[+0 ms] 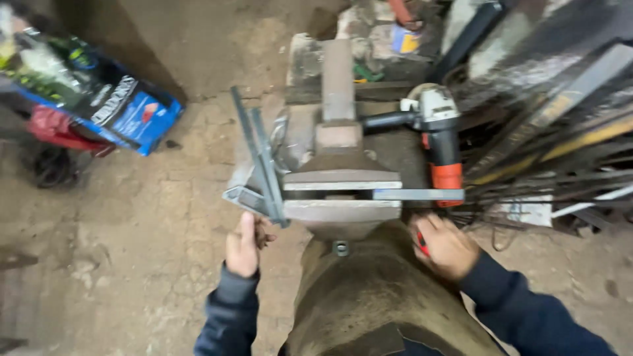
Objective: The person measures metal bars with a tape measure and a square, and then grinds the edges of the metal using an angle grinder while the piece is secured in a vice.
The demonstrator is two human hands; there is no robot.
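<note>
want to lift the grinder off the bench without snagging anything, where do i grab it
Take the angle grinder by its red and black body, coming from the near end beside the right hand. The body lies lengthwise toward the person, its tail free at the bench edge. The black side handle points left at the vise, and metal bars crowd the right.

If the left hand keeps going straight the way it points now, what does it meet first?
Probably the grey welded metal bar frame clamped in the grey bench vise: the left hand points up at its lower corner and looks almost touching, though depth is unclear.

Left hand (244, 245) thumb up, right hand (447, 246) in closed grip.
</note>
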